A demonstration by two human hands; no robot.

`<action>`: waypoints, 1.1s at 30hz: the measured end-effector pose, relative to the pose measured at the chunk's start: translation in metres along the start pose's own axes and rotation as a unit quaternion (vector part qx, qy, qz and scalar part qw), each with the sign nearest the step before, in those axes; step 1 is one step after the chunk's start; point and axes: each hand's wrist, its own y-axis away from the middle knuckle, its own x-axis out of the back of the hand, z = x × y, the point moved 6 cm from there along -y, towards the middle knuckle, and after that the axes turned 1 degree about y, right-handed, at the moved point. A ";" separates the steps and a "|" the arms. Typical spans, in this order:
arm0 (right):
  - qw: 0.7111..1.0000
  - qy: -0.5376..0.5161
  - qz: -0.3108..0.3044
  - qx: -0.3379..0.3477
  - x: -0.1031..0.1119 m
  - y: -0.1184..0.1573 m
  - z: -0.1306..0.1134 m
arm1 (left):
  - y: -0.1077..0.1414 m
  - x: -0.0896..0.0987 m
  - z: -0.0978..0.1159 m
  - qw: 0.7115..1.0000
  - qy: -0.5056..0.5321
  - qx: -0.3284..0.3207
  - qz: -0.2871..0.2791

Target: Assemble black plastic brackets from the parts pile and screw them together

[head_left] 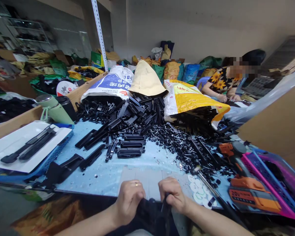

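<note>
My left hand is closed round one side of a black plastic part, low in the view at the table's front edge. On the other side my right hand has its fingers wrapped round the same dark part or a piece joined to it. The part is blurred, so its shape and joints are hard to make out. Beyond my hands lies a grey tiled patch on the blue table top. Several assembled black pieces lie in a row behind it.
Screws and small black parts are heaped behind, below open sacks. An orange cordless drill and a pink basket stand at right. A white tray and a green bottle are at left. A person works at back right.
</note>
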 end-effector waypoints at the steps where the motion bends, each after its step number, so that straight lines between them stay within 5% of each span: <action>1: 0.999 -0.029 0.040 -0.013 -0.011 -0.005 0.000 | 0.003 0.000 0.007 0.999 0.027 0.014 0.034; 4: 0.983 -0.008 0.173 -0.066 -0.043 -0.025 0.023 | 0.012 -0.002 0.013 0.990 0.003 0.016 0.143; 7: 0.977 0.041 0.197 -0.070 -0.051 -0.059 0.054 | 0.012 0.001 -0.004 0.975 -0.129 -0.074 0.167; 10: 0.972 0.174 0.150 -0.051 -0.016 -0.105 0.081 | 0.003 0.007 -0.044 0.945 -0.292 -0.121 0.088; 13: 0.924 0.370 0.055 -0.072 0.030 -0.151 0.110 | -0.005 0.009 -0.087 0.914 -0.392 -0.101 -0.028; 16: 0.871 0.484 -0.055 -0.066 0.050 -0.182 0.131 | -0.008 0.012 -0.107 0.902 -0.426 -0.050 -0.056; 19: 0.860 0.500 -0.088 -0.053 0.055 -0.194 0.137 | -0.016 0.026 -0.111 0.909 -0.414 0.001 -0.046; 21: 0.860 0.500 -0.087 -0.054 0.059 -0.193 0.134 | -0.026 0.056 -0.121 0.901 -0.422 0.102 -0.004; 25: 0.855 0.506 -0.067 -0.090 0.063 -0.172 0.114 | -0.046 0.123 -0.162 0.818 -0.452 0.355 0.035; 29: 0.862 0.488 -0.069 -0.121 0.039 -0.122 0.082 | -0.064 0.143 -0.193 0.789 -0.423 0.445 0.014; 33: 0.869 0.461 -0.127 -0.130 0.001 -0.050 0.066 | -0.060 0.149 -0.181 0.782 -0.419 0.460 0.024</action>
